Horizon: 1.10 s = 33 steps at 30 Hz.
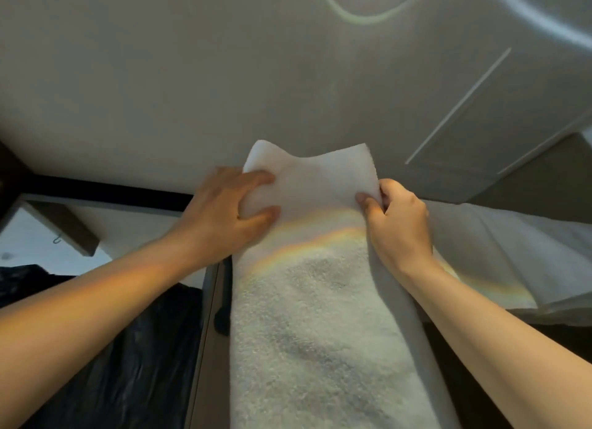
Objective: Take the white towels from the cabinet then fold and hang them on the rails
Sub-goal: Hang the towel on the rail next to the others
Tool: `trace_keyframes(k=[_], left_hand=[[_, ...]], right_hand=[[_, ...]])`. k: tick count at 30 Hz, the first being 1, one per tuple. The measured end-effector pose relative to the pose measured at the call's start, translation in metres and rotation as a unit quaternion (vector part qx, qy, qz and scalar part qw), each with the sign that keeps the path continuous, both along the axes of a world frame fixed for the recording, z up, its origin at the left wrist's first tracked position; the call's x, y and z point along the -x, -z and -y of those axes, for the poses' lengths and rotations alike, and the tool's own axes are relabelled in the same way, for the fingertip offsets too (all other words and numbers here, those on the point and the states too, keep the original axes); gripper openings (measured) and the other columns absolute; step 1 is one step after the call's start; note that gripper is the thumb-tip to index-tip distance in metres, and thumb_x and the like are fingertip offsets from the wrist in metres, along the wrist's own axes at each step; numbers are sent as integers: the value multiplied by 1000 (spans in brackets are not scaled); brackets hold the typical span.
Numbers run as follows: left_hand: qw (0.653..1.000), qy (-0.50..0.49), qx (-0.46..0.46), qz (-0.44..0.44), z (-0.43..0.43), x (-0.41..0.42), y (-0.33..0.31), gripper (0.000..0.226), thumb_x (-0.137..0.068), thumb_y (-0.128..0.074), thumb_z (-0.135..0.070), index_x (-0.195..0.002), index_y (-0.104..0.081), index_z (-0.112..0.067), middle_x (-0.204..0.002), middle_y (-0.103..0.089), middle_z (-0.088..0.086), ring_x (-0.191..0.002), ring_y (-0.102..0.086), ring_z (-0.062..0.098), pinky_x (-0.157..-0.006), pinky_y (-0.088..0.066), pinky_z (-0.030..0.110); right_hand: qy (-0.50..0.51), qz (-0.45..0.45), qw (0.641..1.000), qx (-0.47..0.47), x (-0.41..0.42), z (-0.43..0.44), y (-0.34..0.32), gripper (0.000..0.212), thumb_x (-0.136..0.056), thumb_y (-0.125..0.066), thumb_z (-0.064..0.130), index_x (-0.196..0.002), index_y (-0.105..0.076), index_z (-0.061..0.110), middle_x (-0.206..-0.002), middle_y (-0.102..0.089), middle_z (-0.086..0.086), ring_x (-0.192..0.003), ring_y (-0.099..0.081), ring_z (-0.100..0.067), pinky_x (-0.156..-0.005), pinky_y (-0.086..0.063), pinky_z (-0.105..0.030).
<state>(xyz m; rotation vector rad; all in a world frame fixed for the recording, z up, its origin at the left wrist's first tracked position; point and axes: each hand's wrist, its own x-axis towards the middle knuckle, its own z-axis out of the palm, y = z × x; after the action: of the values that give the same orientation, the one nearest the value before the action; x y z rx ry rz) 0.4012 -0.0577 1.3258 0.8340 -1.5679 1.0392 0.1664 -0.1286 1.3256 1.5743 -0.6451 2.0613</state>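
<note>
Both hands on the towel [320, 316]: left hand [224, 211] pinches its top edge, right hand [397, 223] clamps the other side. Black bag [112, 348] lies left, another white cloth [499, 252] right.

- Grey wall [160, 76] fills the upper half.
- Panelled door [499, 121] at upper right.
- Crinkled black bag [128, 348] at lower left.
- Black strip [112, 191] along the wall's foot, left.
- Small hook [57, 239] at far left, below the strip.
</note>
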Motion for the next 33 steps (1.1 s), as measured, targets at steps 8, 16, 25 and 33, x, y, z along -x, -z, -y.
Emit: trace_keyframes(k=[8, 16, 25, 33], left_hand=[[999, -18, -18, -45, 8, 13, -40, 48, -91, -56, -44, -136, -48, -28, -134, -47, 0, -118, -44, 15, -90, -30, 25], [996, 23, -30, -83, 36, 18, -42, 49, -93, -53, -48, -133, -52, -20, -135, -53, -1, -114, -50, 13, -88, -33, 24], [993, 26, -30, -112, 45, 16, -53, 41, -91, -52, -55, -111, -61, -20, -104, -56, -10, -92, -51, 11, -66, -34, 20], [993, 28, -29, -111, 48, 14, -55, 36, -90, -52, -56, -102, -60, -23, -99, -57, -8, -85, -52, 11, -61, -33, 14]], right_hand=[[55, 2, 998, -17, -4, 14, -46, 29, -97, -55, 34, -103, -61, 7, -102, -67, -24, -99, -60, -43, -80, -44, -45], [16, 37, 999, -36, -8, 39, -55, 30, -95, -55, 37, -119, -58, 18, -118, -67, -9, -113, -58, -33, -100, -38, -45], [8, 38, 999, -19, 1, 36, -55, 29, -96, -55, 29, -122, -49, 17, -114, -65, -11, -107, -59, -34, -89, -45, -40], [191, -157, 968, -43, 8, 33, -50, 30, -102, -33, 24, -91, -60, 15, -116, -63, -20, -107, -55, -37, -81, -38, -39]])
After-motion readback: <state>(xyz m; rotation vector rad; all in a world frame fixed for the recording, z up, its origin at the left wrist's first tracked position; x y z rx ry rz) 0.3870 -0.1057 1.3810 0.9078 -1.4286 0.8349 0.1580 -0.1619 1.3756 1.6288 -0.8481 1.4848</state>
